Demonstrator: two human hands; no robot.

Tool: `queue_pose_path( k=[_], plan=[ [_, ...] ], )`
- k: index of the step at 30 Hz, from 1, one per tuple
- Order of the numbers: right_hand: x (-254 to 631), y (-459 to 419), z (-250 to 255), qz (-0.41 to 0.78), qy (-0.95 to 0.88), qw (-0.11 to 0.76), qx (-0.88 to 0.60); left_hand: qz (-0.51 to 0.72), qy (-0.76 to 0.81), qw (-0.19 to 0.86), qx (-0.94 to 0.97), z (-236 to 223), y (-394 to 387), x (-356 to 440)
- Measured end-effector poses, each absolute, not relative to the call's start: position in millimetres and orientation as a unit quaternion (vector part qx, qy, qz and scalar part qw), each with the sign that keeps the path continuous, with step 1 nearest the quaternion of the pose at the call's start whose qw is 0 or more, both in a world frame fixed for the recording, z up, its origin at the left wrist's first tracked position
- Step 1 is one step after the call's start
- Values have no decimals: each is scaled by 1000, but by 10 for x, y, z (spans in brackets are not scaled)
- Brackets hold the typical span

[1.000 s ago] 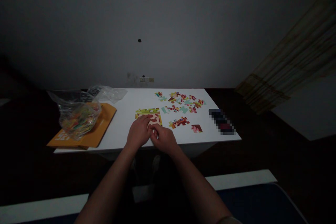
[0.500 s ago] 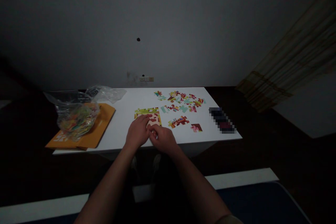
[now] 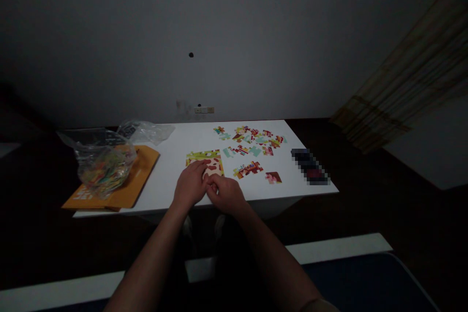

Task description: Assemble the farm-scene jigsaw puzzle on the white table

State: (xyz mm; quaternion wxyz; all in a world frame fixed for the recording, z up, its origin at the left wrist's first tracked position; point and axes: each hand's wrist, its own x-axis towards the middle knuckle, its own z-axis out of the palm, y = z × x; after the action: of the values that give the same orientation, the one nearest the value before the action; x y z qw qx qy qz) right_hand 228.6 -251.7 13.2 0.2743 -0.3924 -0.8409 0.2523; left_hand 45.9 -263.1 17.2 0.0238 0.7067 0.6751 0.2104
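A joined jigsaw puzzle, green on top with a brown-spotted cream shape, lies on the white table. My left hand rests flat over its lower left part, fingers stretched out. At its lower right edge is my right hand, fingers curled with thumb and forefinger together beside the left thumb; whatever they pinch is hidden. To the right lie a joined strip of puzzle pieces and a pink-and-brown corner piece.
Several loose puzzle pieces spread across the table's back right. A blurred dark object sits by the right edge. On the left, a clear bag of pieces lies on an orange folder, with a crumpled plastic bag behind.
The view has shifted slightly, so the table's contents sit a little differently in the picture. Both hands stay at the puzzle's lower edge; the right one's fingers have closed a bit more.
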Motion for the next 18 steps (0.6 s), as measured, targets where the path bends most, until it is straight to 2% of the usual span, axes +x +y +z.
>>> queue_pose_path(
  k=[18],
  plan=[
    [2270,-2493,69,239,-845,303,-370,203,678,8,707,111,-2616,440]
  ],
)
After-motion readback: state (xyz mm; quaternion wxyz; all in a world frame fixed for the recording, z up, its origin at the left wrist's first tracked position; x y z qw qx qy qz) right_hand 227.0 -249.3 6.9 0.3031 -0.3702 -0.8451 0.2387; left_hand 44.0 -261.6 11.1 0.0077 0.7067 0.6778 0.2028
